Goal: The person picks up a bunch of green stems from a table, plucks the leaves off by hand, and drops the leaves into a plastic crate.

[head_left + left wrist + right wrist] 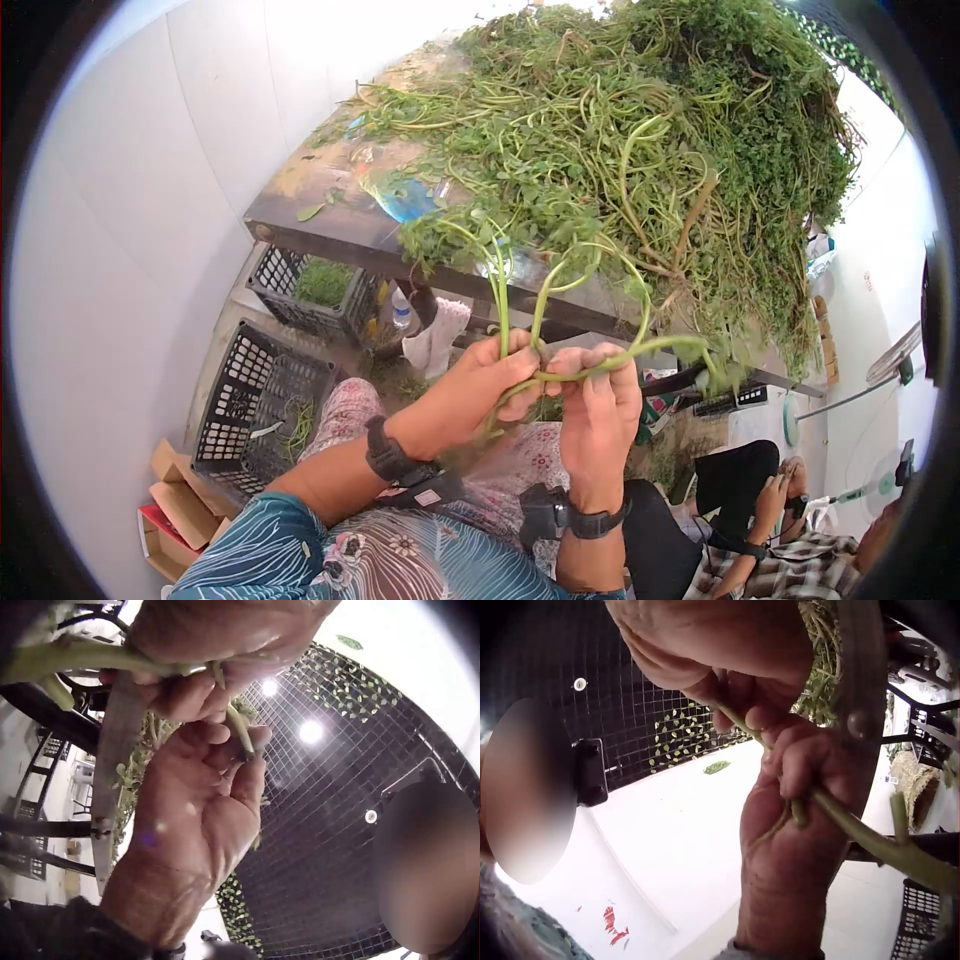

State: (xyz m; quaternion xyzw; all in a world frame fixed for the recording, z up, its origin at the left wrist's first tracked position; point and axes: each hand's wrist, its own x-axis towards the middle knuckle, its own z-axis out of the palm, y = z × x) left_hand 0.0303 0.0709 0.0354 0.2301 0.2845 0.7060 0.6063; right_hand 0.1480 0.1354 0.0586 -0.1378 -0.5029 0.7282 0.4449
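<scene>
My left hand (470, 388) grips several long green stems (502, 300) of a leafy plant, held in front of the table's near edge. Leafy tops of these stems arch up and over toward the table. Close beside it, my right hand (600, 420) pinches a thick stem (655, 345) that crosses between both hands and ends in leaves at the right. In the left wrist view, the fingertips of the right hand (199, 802) hold a short stem end (240, 731). The right wrist view shows the left hand (799, 795) curled round a thick stem (870, 840).
A large heap of leafy greens (640, 150) covers much of the dark table (330, 225). Below stand a black crate with greens (350, 305) and another black crate (225, 440). Cardboard boxes (185, 505) lie at lower left. Another person (800, 570) sits at lower right.
</scene>
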